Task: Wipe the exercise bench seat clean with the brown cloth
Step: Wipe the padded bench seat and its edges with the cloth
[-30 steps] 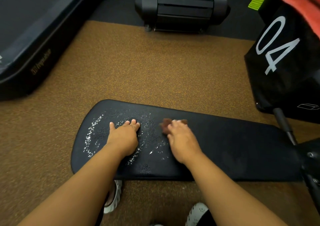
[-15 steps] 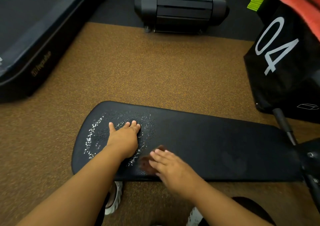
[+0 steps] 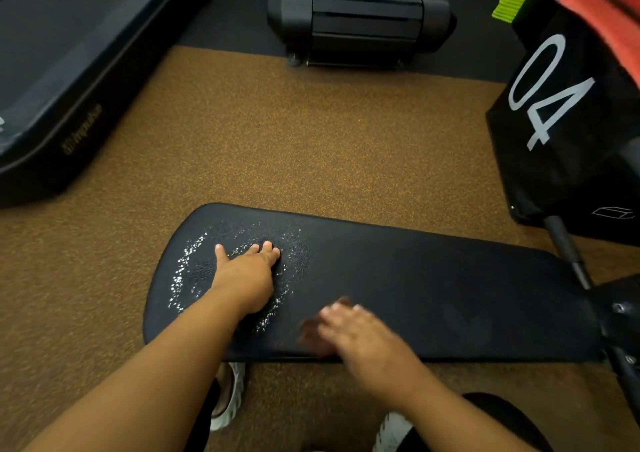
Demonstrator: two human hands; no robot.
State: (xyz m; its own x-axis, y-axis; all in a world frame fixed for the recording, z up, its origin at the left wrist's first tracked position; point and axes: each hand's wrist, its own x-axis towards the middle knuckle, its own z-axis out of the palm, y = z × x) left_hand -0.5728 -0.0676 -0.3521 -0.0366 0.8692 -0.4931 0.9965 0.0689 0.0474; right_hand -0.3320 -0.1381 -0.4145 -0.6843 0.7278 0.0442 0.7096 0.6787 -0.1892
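Moved: since a second ago the right hand (image 3: 360, 337) has slid the cloth (image 3: 313, 335) from the middle of the bench (image 3: 433, 289) to its near edge; the left hand (image 3: 247, 273) has stayed put.
Cloth: brown, blurred, lying flat on the bench at the near edge, under the right hand and showing past its fingers on the left.
Right hand: fingers spread fairly straight, pressing down on the cloth; blurred.
Left hand: flat on the bench toward its rounded left end, fingers together and straight, thumb out.
Bench: long black pad, grainy like leather, left end rounded; white shiny droplets in a ring around the left hand.
Floor: brown speckled carpet (image 3: 277, 140).
Around: black treadmills (image 3: 62, 53) beyond the bench; white shoes (image 3: 230, 396) below the near edge.
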